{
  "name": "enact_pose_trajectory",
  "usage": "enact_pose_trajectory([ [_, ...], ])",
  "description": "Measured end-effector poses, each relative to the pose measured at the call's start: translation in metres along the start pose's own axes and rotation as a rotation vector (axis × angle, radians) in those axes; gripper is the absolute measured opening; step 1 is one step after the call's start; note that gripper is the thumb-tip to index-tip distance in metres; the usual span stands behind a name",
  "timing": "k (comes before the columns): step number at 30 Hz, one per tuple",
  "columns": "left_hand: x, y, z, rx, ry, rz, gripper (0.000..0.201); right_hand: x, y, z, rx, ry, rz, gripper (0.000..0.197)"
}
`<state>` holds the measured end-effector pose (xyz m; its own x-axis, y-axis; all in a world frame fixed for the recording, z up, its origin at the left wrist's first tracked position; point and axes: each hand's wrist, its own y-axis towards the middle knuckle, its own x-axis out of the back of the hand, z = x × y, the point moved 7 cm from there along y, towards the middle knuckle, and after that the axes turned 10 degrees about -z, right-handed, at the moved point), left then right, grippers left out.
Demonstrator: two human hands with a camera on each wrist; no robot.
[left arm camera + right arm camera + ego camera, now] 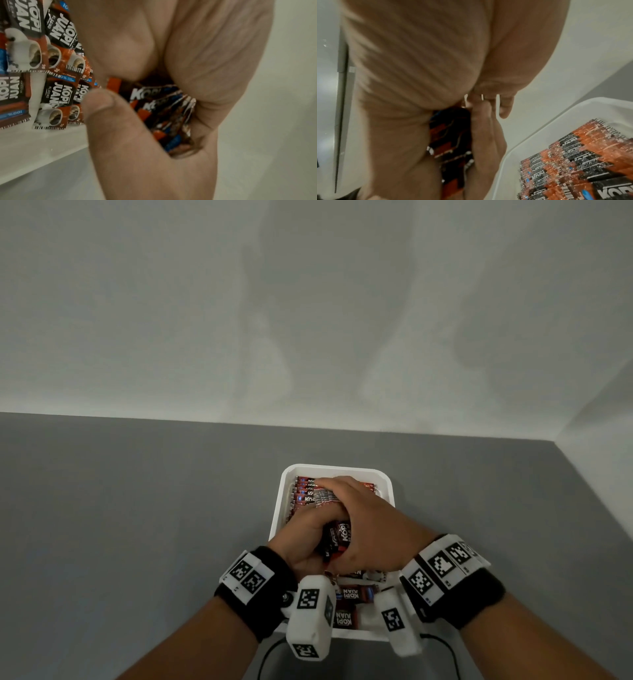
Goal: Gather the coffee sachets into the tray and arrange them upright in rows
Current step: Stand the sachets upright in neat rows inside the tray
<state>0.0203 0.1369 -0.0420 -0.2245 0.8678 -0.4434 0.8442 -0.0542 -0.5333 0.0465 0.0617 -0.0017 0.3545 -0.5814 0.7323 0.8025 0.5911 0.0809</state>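
**Both hands clasp a bundle of coffee sachets over the white tray**

A white plastic tray (386, 478) sits on a grey table (137, 508), at 6 o'clock in the head view, with a pale wall (308, 302) behind. Both hands meet above the middle of the tray. The left hand (306, 534) comes in from 7 o'clock and the right hand (368, 520) from 5 o'clock, and between them they grip a bundle of Kopi Juan sachets (337, 537), dark brown and red packets pressed face to face.

From the left wrist, the left thumb (109, 115) and the curled fingers pinch the bundle, whose edges fan out in the gap between them. From the right wrist, the right palm and fingers (485, 135) wrap the same packets from the other side, so both grips are closed on the bundle.

At 12 o'clock in the tray, beyond the knuckles, a row of sachets (303, 491) stands upright, packed closely against the far and left walls. At 6 o'clock in the tray, under the wrists, loose sachets (352, 594) lie flat with their labels up. Each wrist carries a black band (263, 604) with white marker blocks.
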Motion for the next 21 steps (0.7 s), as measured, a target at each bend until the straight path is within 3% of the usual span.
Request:
enact_pose_trajectory([
  [5,0.001,-0.002,-0.003,-0.029,0.043,0.034,0.017,-0.001,0.000,-0.001,-0.045,0.052,0.025,0.135],
  [7,0.003,-0.002,-0.006,-0.068,0.054,0.033,0.026,0.001,-0.002,-0.006,-0.142,0.269,0.011,0.129],
  [8,0.004,-0.002,-0.007,-0.088,0.055,0.050,0.032,0.004,-0.002,-0.012,-0.208,0.406,-0.038,0.116],
  [10,0.004,-0.001,-0.007,-0.115,0.047,0.079,0.038,0.013,0.000,-0.029,-0.339,0.581,-0.210,0.071],
  [12,0.007,0.001,-0.007,-0.143,0.061,0.057,0.038,0.020,0.001,-0.039,-0.390,0.640,-0.323,0.032],
  [13,0.007,0.003,-0.007,-0.158,0.079,0.041,0.038,0.022,0.002,-0.041,-0.389,0.671,-0.344,0.021],
  [15,0.007,0.003,-0.009,-0.180,0.119,0.015,0.044,0.026,-0.001,-0.039,-0.402,0.732,-0.364,0.015],
  [18,0.014,0.003,-0.008,-0.138,0.167,-0.029,0.063,0.031,-0.007,-0.041,-0.436,0.932,-0.366,0.021],
  [21,0.023,0.004,-0.008,-0.100,0.173,-0.016,0.043,0.038,-0.013,-0.043,-0.414,1.078,-0.397,0.023],
])
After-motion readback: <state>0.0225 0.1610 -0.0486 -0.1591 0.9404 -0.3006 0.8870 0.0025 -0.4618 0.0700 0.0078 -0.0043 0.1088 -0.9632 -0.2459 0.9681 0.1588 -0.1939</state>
